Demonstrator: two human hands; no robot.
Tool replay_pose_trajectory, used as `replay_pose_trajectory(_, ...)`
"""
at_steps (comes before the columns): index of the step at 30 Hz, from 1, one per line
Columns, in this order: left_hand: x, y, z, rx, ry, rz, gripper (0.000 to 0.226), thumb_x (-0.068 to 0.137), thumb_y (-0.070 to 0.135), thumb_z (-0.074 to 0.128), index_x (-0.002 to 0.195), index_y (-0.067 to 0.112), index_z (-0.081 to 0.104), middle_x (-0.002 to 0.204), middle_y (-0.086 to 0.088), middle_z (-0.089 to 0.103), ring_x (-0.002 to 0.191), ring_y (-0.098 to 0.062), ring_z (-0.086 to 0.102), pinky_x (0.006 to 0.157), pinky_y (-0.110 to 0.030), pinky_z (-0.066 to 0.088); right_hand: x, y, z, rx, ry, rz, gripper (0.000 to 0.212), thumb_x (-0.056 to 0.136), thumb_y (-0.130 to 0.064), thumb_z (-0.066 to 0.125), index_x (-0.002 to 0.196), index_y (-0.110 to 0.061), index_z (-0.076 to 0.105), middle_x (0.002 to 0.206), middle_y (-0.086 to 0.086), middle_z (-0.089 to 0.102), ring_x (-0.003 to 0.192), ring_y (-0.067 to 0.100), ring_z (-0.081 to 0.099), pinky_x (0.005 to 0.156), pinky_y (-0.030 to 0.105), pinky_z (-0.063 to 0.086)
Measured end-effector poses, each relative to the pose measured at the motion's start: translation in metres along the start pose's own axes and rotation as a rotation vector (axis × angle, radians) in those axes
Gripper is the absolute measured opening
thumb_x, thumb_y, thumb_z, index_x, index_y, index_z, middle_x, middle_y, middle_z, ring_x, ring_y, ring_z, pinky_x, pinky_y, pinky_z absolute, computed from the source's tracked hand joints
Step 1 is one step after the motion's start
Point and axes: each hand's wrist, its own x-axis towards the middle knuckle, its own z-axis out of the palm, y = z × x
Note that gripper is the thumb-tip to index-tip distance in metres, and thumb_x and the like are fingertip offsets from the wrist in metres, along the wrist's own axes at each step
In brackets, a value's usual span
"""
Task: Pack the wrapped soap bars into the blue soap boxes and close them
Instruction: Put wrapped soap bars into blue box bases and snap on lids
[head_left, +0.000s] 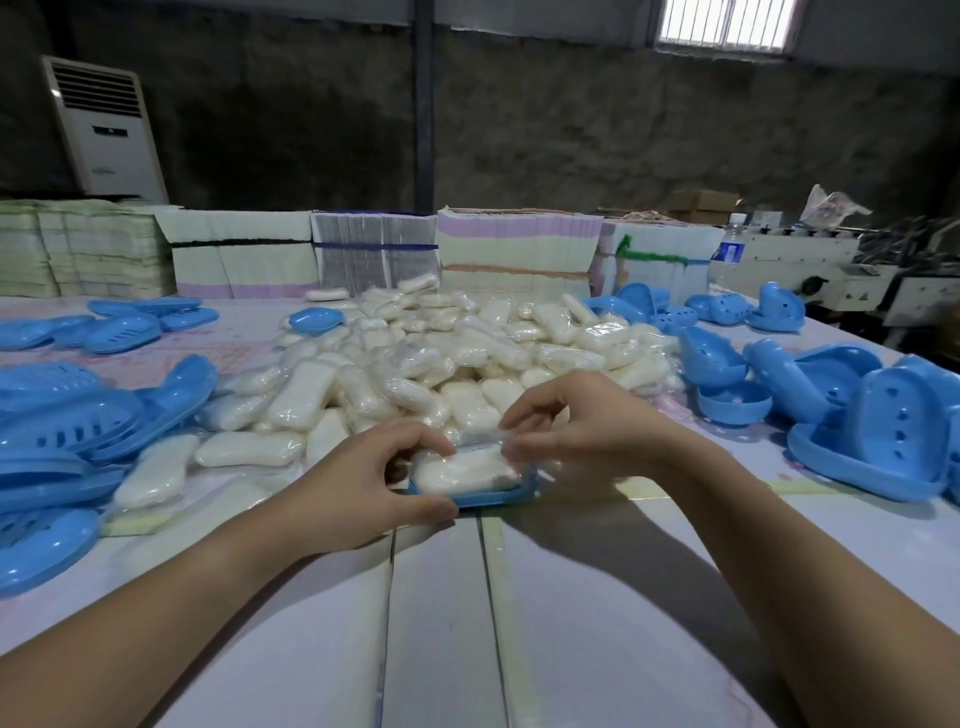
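Observation:
A wrapped white soap bar (462, 474) lies in an open blue soap box base (498, 498) on the table in front of me. My left hand (363, 483) grips the left end of the box, thumb along its near rim and fingers curled over the soap. My right hand (576, 421) pinches the clear wrapper at the soap's right end. Behind the box lies a large heap of wrapped soap bars (441, 358).
Blue box halves are piled at the left (78, 415) and at the right (857, 415). Bundled stacks of flat cartons (374, 254) line the table's far edge, with a water bottle (730, 249) at the right. The pale table (441, 623) runs toward me.

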Motion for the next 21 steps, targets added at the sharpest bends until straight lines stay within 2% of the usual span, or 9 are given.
replay_pose_trajectory(4,-0.001,-0.003,0.003,-0.001,0.025,0.028,0.042,0.071,0.017,0.089,0.105,0.032,0.068,0.105,0.009,0.063,0.091,0.002,0.059,0.074,-0.006,0.044,0.012,0.021,-0.03,-0.041,0.448,0.091,0.023,0.084,-0.033,0.069,0.107,-0.031,0.071,0.094,-0.015,0.068,0.091,0.005,0.061,0.076,0.025,0.048)
replay_pose_trajectory(6,0.0,-0.004,0.003,0.018,0.025,0.034,0.043,0.071,0.02,0.089,0.105,0.035,0.067,0.105,0.009,0.062,0.09,0.0,0.059,0.073,-0.008,0.045,0.019,0.042,-0.048,-0.208,0.605,0.252,0.033,0.087,-0.029,0.063,0.119,-0.03,0.065,0.11,-0.006,0.066,0.111,0.02,0.054,0.084,0.036,0.048)
replay_pose_trajectory(9,0.001,-0.007,0.003,0.019,0.017,0.035,0.043,0.07,0.024,0.089,0.104,0.039,0.067,0.102,0.012,0.062,0.091,-0.004,0.059,0.074,-0.011,0.047,0.014,0.087,-0.057,-0.494,0.538,0.523,0.048,0.09,-0.029,0.057,0.137,-0.03,0.049,0.134,0.005,0.055,0.129,0.032,0.035,0.094,0.046,0.04)
replay_pose_trajectory(12,0.002,-0.007,0.005,0.005,0.007,0.047,0.043,0.07,0.023,0.089,0.104,0.039,0.068,0.102,0.019,0.061,0.092,-0.006,0.06,0.078,-0.015,0.047,0.0,0.124,-0.048,-0.583,0.434,0.682,0.047,0.09,-0.029,0.057,0.136,-0.029,0.047,0.139,0.007,0.049,0.129,0.035,0.034,0.101,0.049,0.035)
replay_pose_trajectory(15,0.002,-0.007,0.005,0.022,0.012,0.058,0.043,0.07,0.021,0.089,0.104,0.037,0.068,0.103,0.026,0.06,0.095,-0.002,0.059,0.078,-0.01,0.045,-0.002,0.139,-0.048,-0.529,0.465,0.699,0.043,0.089,-0.023,0.058,0.131,-0.028,0.052,0.133,0.008,0.054,0.126,0.034,0.037,0.097,0.047,0.039)
replay_pose_trajectory(19,0.001,-0.006,0.006,0.016,0.014,0.075,0.042,0.07,0.015,0.089,0.102,0.033,0.069,0.103,0.027,0.062,0.098,0.001,0.06,0.081,-0.007,0.043,0.002,0.142,-0.05,-0.487,0.643,0.616,0.054,0.087,-0.02,0.063,0.138,-0.027,0.046,0.14,0.009,0.041,0.125,0.031,0.037,0.091,0.043,0.043)
replay_pose_trajectory(21,0.001,-0.005,0.007,0.015,0.02,0.084,0.041,0.07,0.013,0.089,0.101,0.031,0.069,0.103,0.027,0.062,0.099,0.001,0.06,0.081,-0.005,0.042,0.004,0.141,-0.048,-0.51,0.559,0.669,0.051,0.088,-0.021,0.06,0.137,-0.026,0.046,0.144,0.01,0.039,0.13,0.033,0.033,0.095,0.045,0.041)
